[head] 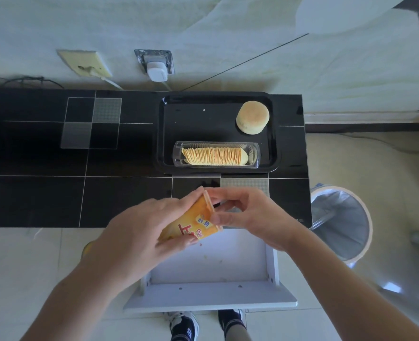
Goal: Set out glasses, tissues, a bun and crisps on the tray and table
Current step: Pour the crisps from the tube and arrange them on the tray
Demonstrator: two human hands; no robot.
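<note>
A black tray lies on the black tiled table. On the tray's back right stands a round bun. Along its front edge lies a clear plastic tub of stacked crisps. Above the table's front edge my left hand grips an orange crisp canister, tilted with its rim toward the tray. My right hand pinches the canister's rim with thumb and fingers. No glasses or tissues are in view.
An open white drawer juts out under the table toward my feet. A lined waste bin stands on the floor to the right. Wall sockets with a plug sit behind the table.
</note>
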